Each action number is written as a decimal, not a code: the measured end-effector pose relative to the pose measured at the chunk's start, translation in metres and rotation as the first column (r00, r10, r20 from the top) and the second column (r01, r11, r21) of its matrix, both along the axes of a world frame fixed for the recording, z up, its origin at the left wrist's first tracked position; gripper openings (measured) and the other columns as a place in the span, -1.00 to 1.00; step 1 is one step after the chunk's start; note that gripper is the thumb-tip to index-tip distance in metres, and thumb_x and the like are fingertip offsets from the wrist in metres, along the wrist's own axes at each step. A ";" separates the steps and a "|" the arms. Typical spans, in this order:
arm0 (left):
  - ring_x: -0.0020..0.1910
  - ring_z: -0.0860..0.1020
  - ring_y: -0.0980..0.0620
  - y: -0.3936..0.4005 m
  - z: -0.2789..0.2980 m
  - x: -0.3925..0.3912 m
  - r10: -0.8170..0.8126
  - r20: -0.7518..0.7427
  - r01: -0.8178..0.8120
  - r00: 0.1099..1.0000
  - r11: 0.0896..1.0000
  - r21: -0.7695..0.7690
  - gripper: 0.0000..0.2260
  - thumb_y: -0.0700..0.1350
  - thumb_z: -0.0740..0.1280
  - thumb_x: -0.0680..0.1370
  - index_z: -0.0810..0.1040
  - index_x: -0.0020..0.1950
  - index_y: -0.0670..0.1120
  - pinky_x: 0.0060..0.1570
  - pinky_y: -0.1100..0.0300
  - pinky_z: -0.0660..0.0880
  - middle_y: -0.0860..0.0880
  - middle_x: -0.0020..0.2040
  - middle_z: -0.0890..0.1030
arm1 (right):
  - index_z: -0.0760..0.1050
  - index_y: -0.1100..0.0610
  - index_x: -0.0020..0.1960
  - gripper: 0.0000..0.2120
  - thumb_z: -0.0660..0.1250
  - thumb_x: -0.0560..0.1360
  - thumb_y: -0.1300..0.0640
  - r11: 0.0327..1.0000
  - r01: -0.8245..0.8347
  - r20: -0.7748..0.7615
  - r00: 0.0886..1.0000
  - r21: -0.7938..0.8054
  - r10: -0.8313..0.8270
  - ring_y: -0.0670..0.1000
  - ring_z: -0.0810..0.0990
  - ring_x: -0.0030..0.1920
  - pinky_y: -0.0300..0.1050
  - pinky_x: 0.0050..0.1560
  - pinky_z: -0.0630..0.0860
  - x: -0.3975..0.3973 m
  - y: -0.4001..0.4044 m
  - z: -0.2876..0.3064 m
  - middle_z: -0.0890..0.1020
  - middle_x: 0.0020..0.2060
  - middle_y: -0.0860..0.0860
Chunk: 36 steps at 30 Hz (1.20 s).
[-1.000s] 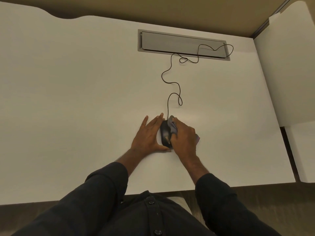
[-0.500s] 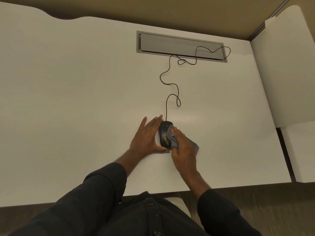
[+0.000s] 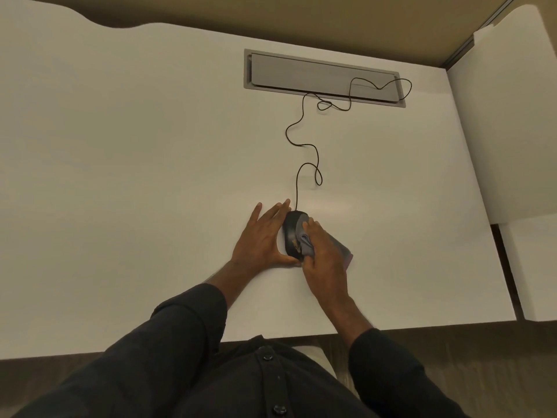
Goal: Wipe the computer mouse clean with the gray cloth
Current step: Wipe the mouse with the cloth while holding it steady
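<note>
Mid-wipe: mouse (image 3: 291,233) is being braced at 9 o'clock by the flat-open left hand (image 3: 260,236), gray cloth (image 3: 304,241) is being clutched in the right hand (image 3: 324,251); rubbing toward the 12 o'clock end probably needed next.

Light: dim, warm yellowish cast
Desk (image 3: 120,176): evenly lit, faint glare patch near its middle
Shadows: soft, weak
Edges: wide-angle bending
Focus: slightly soft, compression haze

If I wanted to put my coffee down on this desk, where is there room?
The white desk is bare left of the left hand, and right of the thin black cable. It is crowded where the right hand presses the gray cloth on the black mouse.
</note>
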<state>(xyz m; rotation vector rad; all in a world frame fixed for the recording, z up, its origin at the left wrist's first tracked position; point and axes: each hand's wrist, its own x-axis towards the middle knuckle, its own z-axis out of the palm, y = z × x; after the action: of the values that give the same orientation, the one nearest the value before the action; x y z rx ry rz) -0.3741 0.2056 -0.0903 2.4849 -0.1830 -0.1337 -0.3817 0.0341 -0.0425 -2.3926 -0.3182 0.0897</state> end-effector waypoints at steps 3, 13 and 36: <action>0.59 0.14 0.01 0.000 0.002 0.000 -0.008 -0.002 0.008 1.000 1.000 0.008 0.19 0.62 0.24 0.24 -0.04 0.63 -0.08 0.57 -0.14 -0.05 -0.04 0.60 0.21 | 0.36 0.19 0.40 -0.44 0.39 0.44 0.39 1.000 0.001 0.051 0.999 -0.027 0.000 0.11 0.47 0.33 0.09 0.28 0.46 -0.012 -0.002 0.001 0.49 0.33 0.14; 0.59 0.14 0.02 -0.001 0.003 0.001 -0.005 -0.009 0.005 1.000 1.000 0.015 0.19 0.60 0.29 0.24 -0.04 0.63 -0.05 0.57 -0.15 -0.05 -0.05 0.59 0.24 | 0.42 0.26 0.35 -0.57 0.31 0.49 0.33 0.996 0.078 -0.051 0.995 -0.043 -0.081 0.14 0.53 0.25 0.10 0.25 0.48 0.030 0.013 0.003 0.56 0.23 0.17; 0.56 0.22 0.03 0.001 -0.005 0.000 -0.022 0.018 0.022 1.000 1.000 0.000 0.15 0.57 0.27 0.28 0.07 0.62 -0.16 0.58 -0.09 -0.08 -0.08 0.61 0.19 | 0.27 0.26 0.45 -0.46 0.22 0.48 0.28 0.798 -0.491 0.068 0.836 -0.350 0.544 0.10 0.14 0.50 0.04 0.51 0.02 0.023 -0.002 -0.006 0.28 0.46 0.17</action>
<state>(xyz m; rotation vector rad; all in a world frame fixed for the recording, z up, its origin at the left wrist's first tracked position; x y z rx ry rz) -0.3741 0.2062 -0.0948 2.4854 -0.2181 -0.1209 -0.3589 0.0320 -0.0482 -2.5647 -1.1215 0.2083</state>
